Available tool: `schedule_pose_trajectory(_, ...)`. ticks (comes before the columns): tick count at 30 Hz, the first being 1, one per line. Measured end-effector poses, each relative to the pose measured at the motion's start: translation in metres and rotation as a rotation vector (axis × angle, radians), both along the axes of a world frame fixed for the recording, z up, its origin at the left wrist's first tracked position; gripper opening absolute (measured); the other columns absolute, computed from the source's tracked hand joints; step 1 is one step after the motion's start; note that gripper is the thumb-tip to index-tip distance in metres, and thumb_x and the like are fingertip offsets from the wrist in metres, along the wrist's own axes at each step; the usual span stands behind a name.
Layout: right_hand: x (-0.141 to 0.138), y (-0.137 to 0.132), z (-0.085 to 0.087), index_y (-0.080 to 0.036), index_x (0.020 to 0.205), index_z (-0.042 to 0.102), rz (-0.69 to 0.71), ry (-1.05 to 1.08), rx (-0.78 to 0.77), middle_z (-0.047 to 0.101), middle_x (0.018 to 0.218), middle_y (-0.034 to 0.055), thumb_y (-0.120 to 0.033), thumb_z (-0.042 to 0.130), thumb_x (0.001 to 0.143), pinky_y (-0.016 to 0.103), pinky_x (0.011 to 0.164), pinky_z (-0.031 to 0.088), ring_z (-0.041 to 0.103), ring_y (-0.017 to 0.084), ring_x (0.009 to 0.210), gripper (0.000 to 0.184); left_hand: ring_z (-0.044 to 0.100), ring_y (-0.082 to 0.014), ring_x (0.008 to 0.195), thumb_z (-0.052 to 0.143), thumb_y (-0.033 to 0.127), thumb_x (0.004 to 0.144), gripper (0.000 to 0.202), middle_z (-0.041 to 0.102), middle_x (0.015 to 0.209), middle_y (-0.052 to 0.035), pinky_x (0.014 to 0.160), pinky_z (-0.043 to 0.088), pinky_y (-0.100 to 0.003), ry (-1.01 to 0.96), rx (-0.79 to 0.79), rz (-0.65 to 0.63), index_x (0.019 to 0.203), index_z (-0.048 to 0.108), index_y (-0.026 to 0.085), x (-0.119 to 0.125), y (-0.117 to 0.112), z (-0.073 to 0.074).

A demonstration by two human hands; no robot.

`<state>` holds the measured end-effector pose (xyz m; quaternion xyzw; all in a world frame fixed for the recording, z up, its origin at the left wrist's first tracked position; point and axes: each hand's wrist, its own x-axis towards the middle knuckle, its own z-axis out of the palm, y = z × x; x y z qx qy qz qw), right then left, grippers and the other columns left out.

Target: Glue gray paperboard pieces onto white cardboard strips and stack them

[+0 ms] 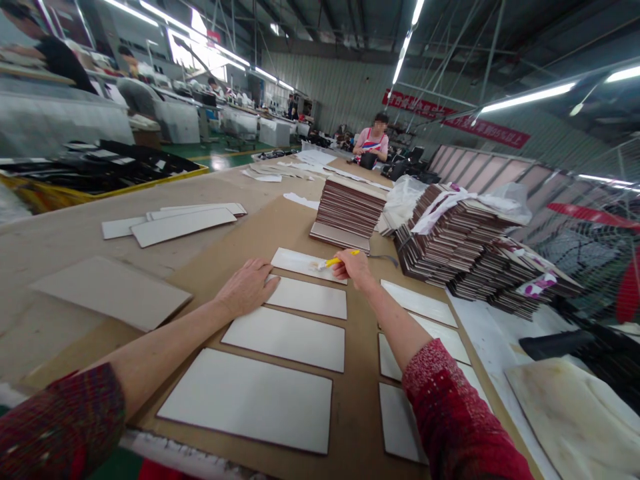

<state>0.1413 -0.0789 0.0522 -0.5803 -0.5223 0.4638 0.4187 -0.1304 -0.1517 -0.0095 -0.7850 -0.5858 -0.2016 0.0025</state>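
My right hand (353,267) grips a brush (329,263) with a yellow handle, its pale bristles touching the farthest white panel (293,260) in the middle column. At that panel's left end, my left hand (249,287) lies flat with fingers stretched out, fingertips at the edges of this panel and the one nearer me. Closer to my body, more white rectangular panels (285,340) lie in the same column on brown board (360,400). A second column of white panels (420,303) runs to the right, partly hidden under my right forearm.
A neat stack of panels (345,213) stands just beyond my hands. Larger stacks (450,233) with plastic on top are at right. Loose strips (185,223) and a grey-beige sheet (113,290) lie left. A person (373,143) works at the table's far end.
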Motion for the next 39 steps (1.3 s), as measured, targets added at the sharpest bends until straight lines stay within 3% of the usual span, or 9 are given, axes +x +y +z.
schedule_pose_trajectory(8,0.052,-0.008,0.000,-0.016,0.071,0.064,-0.068,-0.021,0.028,0.067,0.054,0.0014,-0.020,0.060,0.076,0.018,0.037,0.049,0.061,0.013,0.041,0.008,0.054,-0.0335,0.120,0.035,0.047,0.099,0.049,0.062,0.126,-0.0168,0.103,0.046,-0.049,-0.007,-0.008,0.003,0.120,0.064,0.014,-0.001,0.000,-0.001)
schedule_pose_trajectory(15,0.074,-0.019,0.004,-0.015,0.073,0.065,-0.139,-0.016,0.061,0.066,0.051,0.0016,-0.019,0.062,0.076,0.018,0.035,0.046,0.060,0.013,0.038,0.006,0.054,-0.0333,0.120,0.033,0.047,0.099,0.051,0.062,0.125,-0.0176,0.105,0.045,-0.049,0.002,-0.004,-0.007,0.120,0.063,0.012,-0.001,0.000,-0.001)
schedule_pose_trajectory(22,0.056,-0.031,0.015,-0.017,0.085,0.065,-0.170,0.092,0.116,0.067,0.057,-0.0012,-0.026,0.059,0.081,0.017,0.040,0.049,0.062,0.012,0.043,0.011,0.054,-0.0327,0.120,0.033,0.047,0.099,0.051,0.062,0.126,-0.0168,0.105,0.045,-0.048,-0.010,-0.006,-0.009,0.120,0.064,0.013,-0.002,0.003,-0.004)
schedule_pose_trajectory(30,0.013,-0.031,-0.006,-0.017,0.079,0.065,-0.074,0.125,0.005,0.068,0.059,-0.0012,-0.028,0.057,0.089,0.019,0.046,0.054,0.065,0.012,0.048,0.017,0.054,-0.0321,0.122,0.033,0.046,0.099,0.050,0.063,0.127,-0.0165,0.104,0.045,-0.047,-0.005,-0.002,-0.003,0.121,0.065,0.014,-0.002,0.003,-0.005)
schedule_pose_trajectory(34,0.028,-0.024,-0.006,-0.016,0.079,0.065,-0.089,0.044,-0.010,0.065,0.058,-0.0040,-0.027,0.066,0.091,0.021,0.044,0.051,0.061,0.011,0.045,0.016,0.054,-0.0310,0.122,0.033,0.046,0.100,0.051,0.062,0.128,-0.0160,0.106,0.044,-0.046,-0.018,-0.003,-0.007,0.124,0.064,0.013,-0.003,0.003,-0.006)
schedule_pose_trajectory(39,0.054,-0.025,0.011,-0.017,0.075,0.064,-0.131,-0.010,0.068,0.063,0.051,-0.0035,-0.021,0.063,0.083,0.018,0.038,0.045,0.058,0.011,0.039,0.009,0.055,-0.0323,0.120,0.033,0.047,0.099,0.051,0.064,0.125,-0.0167,0.105,0.044,-0.047,-0.041,-0.003,-0.008,0.120,0.066,0.013,-0.002,0.004,-0.006)
